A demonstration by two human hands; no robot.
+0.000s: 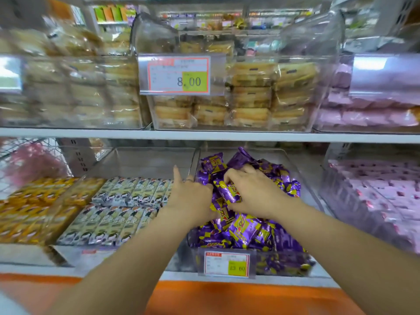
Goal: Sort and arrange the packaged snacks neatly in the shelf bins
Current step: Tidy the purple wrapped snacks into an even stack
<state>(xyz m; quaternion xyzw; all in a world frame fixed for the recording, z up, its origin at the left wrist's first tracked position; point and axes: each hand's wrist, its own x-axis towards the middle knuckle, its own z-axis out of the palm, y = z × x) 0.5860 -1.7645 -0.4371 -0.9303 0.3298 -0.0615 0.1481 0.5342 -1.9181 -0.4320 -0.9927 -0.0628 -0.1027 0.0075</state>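
Observation:
A clear plastic bin (302, 178) on the lower shelf holds a loose heap of purple and yellow snack packets (245, 230). Both my hands are down in that heap. My left hand (191, 194) reaches in at the bin's left wall, forefinger pointing up, the other fingers curled among the packets. My right hand (252, 189) lies over the middle of the pile, its fingers curled round one purple packet (227, 189). To the left, a bin of grey and green packets (118, 208) lies in neat rows.
Orange-yellow packets (34, 208) fill the far left bin and pink packets (386, 196) the right one. The upper shelf (204, 135) carries clear bins of pastries (250, 94) with a price tag (175, 75). Another price tag (226, 262) hangs on the purple bin's front.

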